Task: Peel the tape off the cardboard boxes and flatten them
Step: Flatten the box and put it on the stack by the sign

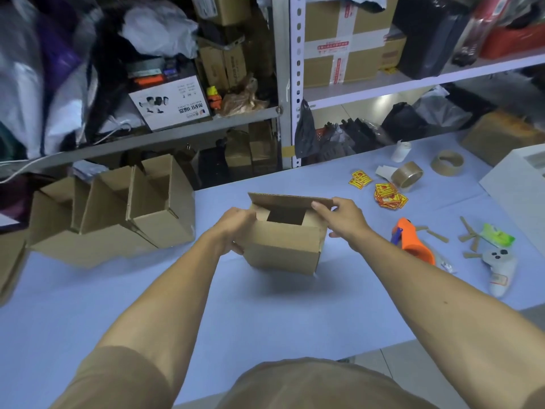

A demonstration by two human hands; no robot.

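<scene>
We hold a small box [283, 246] just above the middle of the blue table [118, 305], its top flaps open so we can see into it. Our left hand [236, 228] curls round its left side and our right hand [342, 219] pinches the far flap, we think to steady it for squashing flat. More open boxes [118, 208] wait on the left, and rolls of tape [408, 175] lie well apart on the right.
</scene>
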